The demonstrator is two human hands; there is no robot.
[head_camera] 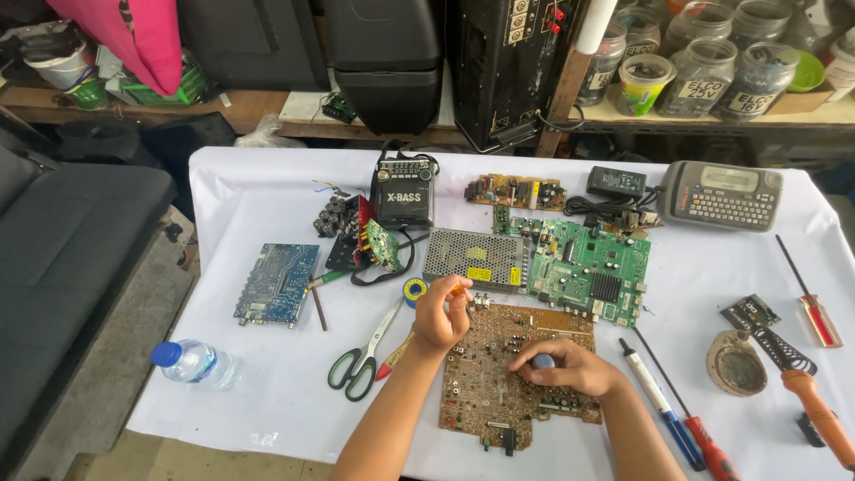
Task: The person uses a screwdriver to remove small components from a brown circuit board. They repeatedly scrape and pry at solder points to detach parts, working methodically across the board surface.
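While the brown circuit board (499, 374) lies at lower centre | left hand (441, 316) is pinched on a small yellow-tipped tool | right hand (565, 367) is closed around a blue-grey knob | probing step judged underway; steady aim needed.

One head-worn view looks steeply down, fairly near, onto the white-covered table (249, 187).

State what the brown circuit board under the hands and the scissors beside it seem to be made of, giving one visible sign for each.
Brown circuit board: probably a matt phenolic or paper laminate, judging by its flat tan-brown face with printed markings. Scissors: pale, shiny blades suggest steel; the dark green handle loops look like moulded plastic.
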